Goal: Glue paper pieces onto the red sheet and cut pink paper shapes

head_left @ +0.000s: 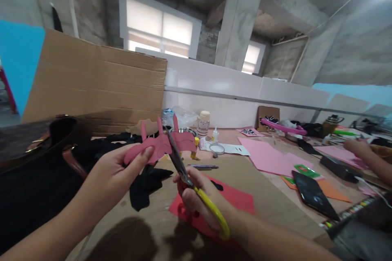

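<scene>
Lying on the brown board (275, 216), the red sheet (241, 200) is partly hidden by the right hand (203, 200), whose fingers curl around yellow-handled scissors (212, 208). The left hand (118, 169), thumb against fingers, pinches the raised pink cutout (161, 145), partly covered by the blades.

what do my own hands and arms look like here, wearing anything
Your left hand and right hand are ungloved. No sleeve, watch or bracelet shows on the left forearm or right forearm. No ring shows either, though some fingers are partly hidden.
</scene>
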The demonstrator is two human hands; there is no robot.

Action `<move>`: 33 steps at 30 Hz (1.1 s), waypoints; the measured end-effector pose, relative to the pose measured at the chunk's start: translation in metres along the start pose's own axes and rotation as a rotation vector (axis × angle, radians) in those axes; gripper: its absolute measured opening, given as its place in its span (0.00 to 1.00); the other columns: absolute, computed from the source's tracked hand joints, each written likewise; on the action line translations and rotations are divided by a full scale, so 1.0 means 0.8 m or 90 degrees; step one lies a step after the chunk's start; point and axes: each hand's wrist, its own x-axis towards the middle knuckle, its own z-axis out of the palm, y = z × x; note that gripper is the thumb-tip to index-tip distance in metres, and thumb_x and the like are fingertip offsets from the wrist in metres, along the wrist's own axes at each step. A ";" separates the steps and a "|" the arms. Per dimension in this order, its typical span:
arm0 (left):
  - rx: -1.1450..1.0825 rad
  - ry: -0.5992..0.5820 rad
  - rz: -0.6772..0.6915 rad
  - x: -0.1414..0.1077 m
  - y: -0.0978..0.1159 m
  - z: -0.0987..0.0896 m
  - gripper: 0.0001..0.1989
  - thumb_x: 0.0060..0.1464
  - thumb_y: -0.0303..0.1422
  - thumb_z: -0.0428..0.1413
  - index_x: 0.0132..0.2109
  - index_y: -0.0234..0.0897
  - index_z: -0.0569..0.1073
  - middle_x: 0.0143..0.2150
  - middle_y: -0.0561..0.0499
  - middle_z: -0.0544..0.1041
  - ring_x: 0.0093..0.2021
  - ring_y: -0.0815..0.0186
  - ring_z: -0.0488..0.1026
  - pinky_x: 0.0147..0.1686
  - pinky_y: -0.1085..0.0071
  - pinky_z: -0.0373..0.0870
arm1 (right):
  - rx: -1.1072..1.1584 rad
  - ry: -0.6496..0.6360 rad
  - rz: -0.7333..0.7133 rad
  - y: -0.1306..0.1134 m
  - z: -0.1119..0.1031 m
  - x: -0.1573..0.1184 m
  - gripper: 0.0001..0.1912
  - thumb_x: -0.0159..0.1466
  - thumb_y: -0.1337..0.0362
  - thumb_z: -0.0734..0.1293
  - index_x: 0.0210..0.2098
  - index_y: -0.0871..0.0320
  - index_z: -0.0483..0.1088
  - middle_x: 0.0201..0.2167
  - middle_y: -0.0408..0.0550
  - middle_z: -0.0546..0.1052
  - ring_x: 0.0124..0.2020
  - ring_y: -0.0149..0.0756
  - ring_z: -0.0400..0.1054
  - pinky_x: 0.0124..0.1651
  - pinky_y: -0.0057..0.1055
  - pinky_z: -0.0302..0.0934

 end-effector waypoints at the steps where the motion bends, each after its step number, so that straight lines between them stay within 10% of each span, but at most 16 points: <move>1: -0.004 -0.008 -0.002 0.000 -0.001 0.000 0.19 0.59 0.46 0.53 0.30 0.37 0.78 0.27 0.52 0.77 0.30 0.64 0.70 0.30 0.72 0.65 | 0.001 -0.001 0.003 0.001 0.000 0.000 0.31 0.61 0.38 0.69 0.50 0.56 0.64 0.30 0.37 0.59 0.24 0.26 0.49 0.27 0.26 0.48; 33: -0.040 -0.034 0.039 -0.002 0.013 -0.003 0.18 0.62 0.43 0.51 0.27 0.39 0.70 0.26 0.54 0.68 0.29 0.66 0.64 0.32 0.72 0.63 | -0.037 0.023 -0.032 0.007 -0.003 -0.004 0.27 0.65 0.41 0.66 0.51 0.55 0.65 0.34 0.43 0.63 0.26 0.28 0.54 0.26 0.27 0.50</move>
